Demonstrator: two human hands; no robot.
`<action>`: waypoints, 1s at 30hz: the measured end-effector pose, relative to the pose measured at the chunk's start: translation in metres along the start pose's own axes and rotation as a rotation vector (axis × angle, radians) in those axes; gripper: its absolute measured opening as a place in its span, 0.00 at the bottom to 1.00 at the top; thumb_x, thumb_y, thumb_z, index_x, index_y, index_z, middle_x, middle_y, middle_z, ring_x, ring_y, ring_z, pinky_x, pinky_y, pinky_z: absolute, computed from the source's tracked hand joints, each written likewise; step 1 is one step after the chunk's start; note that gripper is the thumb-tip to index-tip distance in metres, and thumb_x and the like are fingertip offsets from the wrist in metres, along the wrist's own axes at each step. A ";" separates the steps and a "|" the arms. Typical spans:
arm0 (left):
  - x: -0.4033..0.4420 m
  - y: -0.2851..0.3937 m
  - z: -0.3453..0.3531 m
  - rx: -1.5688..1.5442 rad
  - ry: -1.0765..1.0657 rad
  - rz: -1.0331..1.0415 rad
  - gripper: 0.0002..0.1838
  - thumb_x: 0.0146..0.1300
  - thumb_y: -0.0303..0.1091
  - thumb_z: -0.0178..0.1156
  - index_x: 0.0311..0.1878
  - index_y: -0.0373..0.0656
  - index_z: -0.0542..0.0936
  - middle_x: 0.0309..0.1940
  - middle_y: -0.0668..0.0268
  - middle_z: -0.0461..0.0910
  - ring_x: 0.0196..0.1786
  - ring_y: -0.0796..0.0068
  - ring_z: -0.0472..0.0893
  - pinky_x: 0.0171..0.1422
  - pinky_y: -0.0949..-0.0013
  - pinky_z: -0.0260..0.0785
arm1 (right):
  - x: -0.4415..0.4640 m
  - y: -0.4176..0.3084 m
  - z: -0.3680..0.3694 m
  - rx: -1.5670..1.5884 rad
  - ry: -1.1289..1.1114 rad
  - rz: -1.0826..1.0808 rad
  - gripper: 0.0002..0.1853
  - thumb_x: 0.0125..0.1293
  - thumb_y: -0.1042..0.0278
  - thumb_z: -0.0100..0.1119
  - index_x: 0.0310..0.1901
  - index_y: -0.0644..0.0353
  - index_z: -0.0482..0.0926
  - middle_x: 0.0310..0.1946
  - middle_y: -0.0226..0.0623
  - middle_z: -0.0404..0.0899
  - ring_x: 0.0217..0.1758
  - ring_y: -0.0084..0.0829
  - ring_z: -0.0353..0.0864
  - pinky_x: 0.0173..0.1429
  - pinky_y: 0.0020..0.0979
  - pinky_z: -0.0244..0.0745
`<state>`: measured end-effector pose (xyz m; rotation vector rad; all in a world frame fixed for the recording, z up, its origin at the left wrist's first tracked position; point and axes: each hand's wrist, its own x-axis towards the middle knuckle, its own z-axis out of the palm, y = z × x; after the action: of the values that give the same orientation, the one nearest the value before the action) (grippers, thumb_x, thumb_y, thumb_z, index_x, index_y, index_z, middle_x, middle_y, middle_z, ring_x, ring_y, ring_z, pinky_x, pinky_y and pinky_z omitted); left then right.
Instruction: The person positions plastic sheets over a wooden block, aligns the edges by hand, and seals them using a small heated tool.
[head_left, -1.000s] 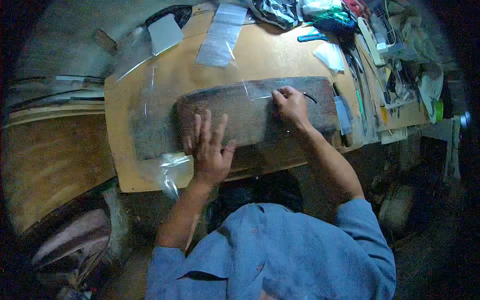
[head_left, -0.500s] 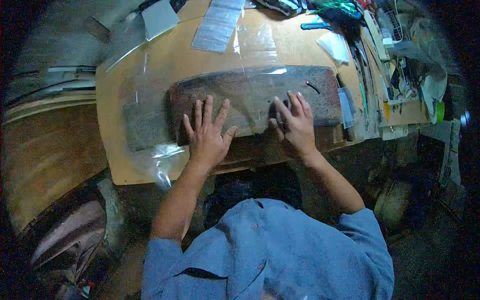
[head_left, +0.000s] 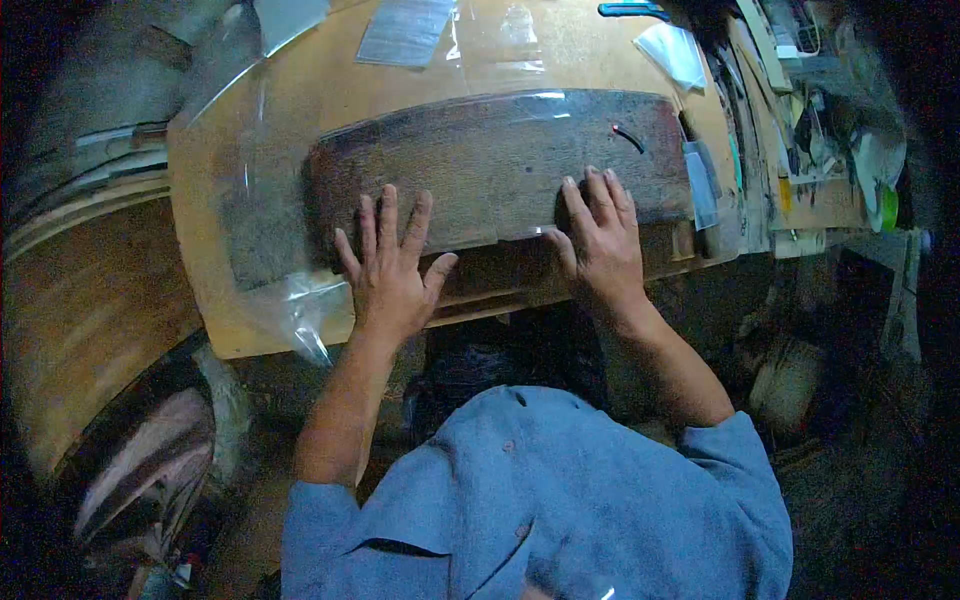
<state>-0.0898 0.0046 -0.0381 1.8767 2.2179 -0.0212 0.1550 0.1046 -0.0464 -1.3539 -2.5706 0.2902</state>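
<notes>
A long dark board [head_left: 470,160] with a worn surface and a curved far edge lies across the work table, with clear plastic film [head_left: 310,310] at its left and reflections on top. My left hand [head_left: 388,285] rests with spread fingers on the near left part of the board, its thumb out to the right. On the near right part, my right hand [head_left: 608,250] lies with its fingers stretched forward and its thumb at the near edge. Neither hand holds anything. A small black curved piece with a red tip [head_left: 629,139] lies on the board beyond my right fingertips.
Past the board lie a silvery plastic sheet [head_left: 405,32], a blue cutter knife [head_left: 633,10] and a clear plastic bag [head_left: 673,55]. Tools and strips crowd the right side. A wooden panel [head_left: 110,320] stands at left.
My right hand's bent fingers have straightened and come to lie flat on the board. My left hand stays spread. The whole view has shifted, so the table sits higher in it.
</notes>
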 end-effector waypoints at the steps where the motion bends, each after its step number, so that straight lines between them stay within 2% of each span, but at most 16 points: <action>1: 0.000 0.000 0.001 0.000 -0.003 -0.001 0.40 0.64 0.60 0.53 0.77 0.65 0.51 0.78 0.58 0.43 0.79 0.49 0.42 0.74 0.32 0.28 | -0.001 -0.001 -0.003 0.052 0.017 0.011 0.33 0.62 0.44 0.60 0.64 0.55 0.70 0.66 0.51 0.65 0.71 0.53 0.61 0.72 0.52 0.56; 2: -0.002 0.000 0.002 -0.014 -0.005 -0.002 0.40 0.65 0.60 0.51 0.77 0.64 0.51 0.78 0.57 0.41 0.79 0.48 0.41 0.74 0.32 0.27 | -0.005 -0.003 -0.013 0.055 0.013 0.011 0.33 0.62 0.44 0.60 0.64 0.55 0.70 0.66 0.51 0.65 0.71 0.53 0.61 0.72 0.52 0.56; 4: -0.005 0.000 0.004 -0.028 -0.020 -0.006 0.39 0.66 0.59 0.50 0.77 0.63 0.50 0.78 0.56 0.39 0.79 0.48 0.39 0.74 0.32 0.26 | -0.015 -0.017 -0.050 0.859 -0.040 -0.036 0.36 0.62 0.45 0.62 0.64 0.63 0.69 0.64 0.54 0.66 0.70 0.53 0.62 0.72 0.50 0.54; 7: -0.009 0.000 0.002 -0.036 -0.015 -0.024 0.39 0.67 0.60 0.48 0.77 0.60 0.50 0.78 0.55 0.39 0.79 0.48 0.38 0.75 0.34 0.25 | -0.029 -0.044 -0.079 1.561 -0.130 -0.425 0.43 0.55 0.34 0.66 0.57 0.68 0.72 0.55 0.51 0.74 0.55 0.51 0.76 0.58 0.45 0.72; 9: -0.015 0.000 -0.001 -0.066 0.032 -0.029 0.39 0.68 0.61 0.46 0.77 0.54 0.51 0.78 0.53 0.39 0.79 0.48 0.37 0.75 0.36 0.25 | -0.029 -0.070 -0.105 1.780 -0.229 -0.512 0.38 0.56 0.37 0.66 0.50 0.70 0.76 0.46 0.49 0.79 0.43 0.47 0.82 0.46 0.41 0.79; 11: -0.020 -0.001 0.000 -0.108 0.059 -0.030 0.40 0.67 0.62 0.46 0.77 0.55 0.52 0.77 0.51 0.41 0.79 0.46 0.40 0.75 0.37 0.26 | -0.032 -0.080 -0.117 1.721 -0.230 -0.510 0.32 0.60 0.42 0.66 0.47 0.71 0.78 0.42 0.48 0.81 0.37 0.44 0.84 0.40 0.39 0.81; 13: -0.025 0.000 0.001 -0.149 0.087 -0.034 0.40 0.66 0.64 0.46 0.76 0.55 0.54 0.77 0.50 0.42 0.78 0.45 0.42 0.76 0.37 0.27 | -0.038 -0.086 -0.111 1.711 -0.102 -0.514 0.19 0.68 0.56 0.61 0.39 0.70 0.81 0.33 0.47 0.82 0.32 0.40 0.83 0.36 0.37 0.81; 14: -0.028 0.002 0.001 -0.165 0.094 -0.040 0.40 0.67 0.65 0.44 0.76 0.54 0.55 0.77 0.49 0.43 0.78 0.45 0.42 0.75 0.37 0.27 | -0.037 -0.084 -0.108 1.712 -0.103 -0.513 0.19 0.68 0.56 0.61 0.39 0.70 0.81 0.33 0.47 0.82 0.32 0.40 0.83 0.36 0.37 0.81; 16: -0.034 0.001 0.001 -0.182 0.095 -0.047 0.40 0.67 0.65 0.43 0.76 0.52 0.55 0.77 0.49 0.43 0.78 0.45 0.42 0.75 0.37 0.28 | -0.031 -0.078 -0.103 1.689 -0.155 -0.557 0.12 0.71 0.68 0.54 0.37 0.70 0.82 0.31 0.46 0.83 0.29 0.37 0.83 0.33 0.33 0.80; 20: -0.048 0.003 -0.003 -0.292 0.126 -0.038 0.40 0.68 0.65 0.42 0.75 0.49 0.58 0.76 0.49 0.47 0.78 0.45 0.44 0.75 0.39 0.30 | -0.035 -0.074 -0.090 1.664 -0.158 -0.548 0.10 0.67 0.68 0.59 0.33 0.67 0.82 0.30 0.44 0.83 0.27 0.35 0.83 0.32 0.32 0.80; 21: -0.051 0.004 -0.006 -0.307 0.120 -0.048 0.40 0.68 0.65 0.41 0.74 0.47 0.59 0.75 0.49 0.49 0.78 0.45 0.44 0.75 0.40 0.31 | -0.042 -0.077 -0.080 1.593 -0.059 -0.414 0.07 0.63 0.69 0.61 0.35 0.65 0.82 0.30 0.42 0.83 0.27 0.34 0.82 0.31 0.32 0.78; 23: -0.056 0.007 -0.003 -0.361 0.153 -0.044 0.39 0.69 0.64 0.41 0.73 0.46 0.61 0.75 0.49 0.51 0.77 0.45 0.46 0.75 0.40 0.32 | -0.039 -0.066 -0.076 1.332 -0.213 -0.215 0.04 0.59 0.72 0.62 0.36 0.60 0.82 0.30 0.38 0.82 0.27 0.36 0.82 0.32 0.33 0.77; 24: -0.058 0.008 -0.002 -0.412 0.188 -0.040 0.38 0.69 0.63 0.41 0.72 0.45 0.62 0.74 0.49 0.53 0.77 0.45 0.48 0.75 0.41 0.33 | -0.036 -0.065 -0.067 1.252 -0.231 -0.051 0.05 0.60 0.73 0.62 0.37 0.62 0.81 0.30 0.40 0.82 0.30 0.36 0.83 0.36 0.32 0.79; 26: -0.062 0.015 -0.003 -0.444 0.195 -0.035 0.37 0.70 0.62 0.42 0.71 0.44 0.65 0.72 0.50 0.56 0.76 0.45 0.50 0.75 0.42 0.35 | -0.037 -0.069 -0.038 1.360 -0.359 0.513 0.07 0.65 0.70 0.62 0.39 0.65 0.80 0.31 0.33 0.82 0.34 0.21 0.79 0.42 0.25 0.75; 27: -0.063 0.019 -0.003 -0.474 0.205 -0.028 0.36 0.70 0.62 0.42 0.70 0.44 0.67 0.71 0.51 0.59 0.75 0.46 0.52 0.74 0.43 0.37 | -0.032 -0.070 -0.027 1.405 -0.375 0.676 0.07 0.68 0.69 0.58 0.38 0.65 0.78 0.27 0.28 0.78 0.27 0.17 0.74 0.33 0.21 0.71; 30: -0.065 0.033 -0.008 -0.373 0.155 -0.008 0.34 0.70 0.60 0.42 0.68 0.45 0.69 0.69 0.54 0.63 0.74 0.49 0.55 0.73 0.45 0.40 | -0.032 -0.060 0.003 1.421 -0.436 0.819 0.10 0.70 0.64 0.58 0.38 0.63 0.79 0.25 0.25 0.75 0.24 0.14 0.70 0.27 0.19 0.66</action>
<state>-0.0497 -0.0515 -0.0133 1.7109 2.1391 0.5162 0.1253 0.0444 -0.0359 -1.5235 -1.0606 2.1280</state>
